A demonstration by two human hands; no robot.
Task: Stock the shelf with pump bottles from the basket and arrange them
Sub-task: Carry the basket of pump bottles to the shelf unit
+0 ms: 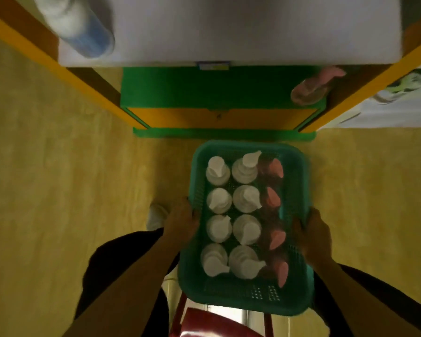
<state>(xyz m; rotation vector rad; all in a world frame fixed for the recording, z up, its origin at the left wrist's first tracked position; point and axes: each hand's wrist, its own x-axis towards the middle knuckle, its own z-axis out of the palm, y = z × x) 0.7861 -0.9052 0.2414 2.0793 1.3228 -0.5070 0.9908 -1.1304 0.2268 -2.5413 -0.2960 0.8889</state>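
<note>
A green plastic basket (294,190) is held in front of me above the floor. My left hand (181,221) grips its left rim and my right hand (314,235) grips its right rim. Inside stand several white pump bottles (246,200) in two columns. Several dark bottles with pink pump heads (272,199) line the right side. Ahead is the shelf unit: a white upper shelf (229,32) and a green lower shelf (192,86). One clear bottle with a pink pump (311,90) stands at the right end of the green shelf.
A blurred white and blue bottle (83,30) stands at the upper shelf's left end. Yellow-orange posts (66,76) frame the unit on both sides. A red stool (204,322) is below the basket. Yellowish floor (58,190) spreads to either side.
</note>
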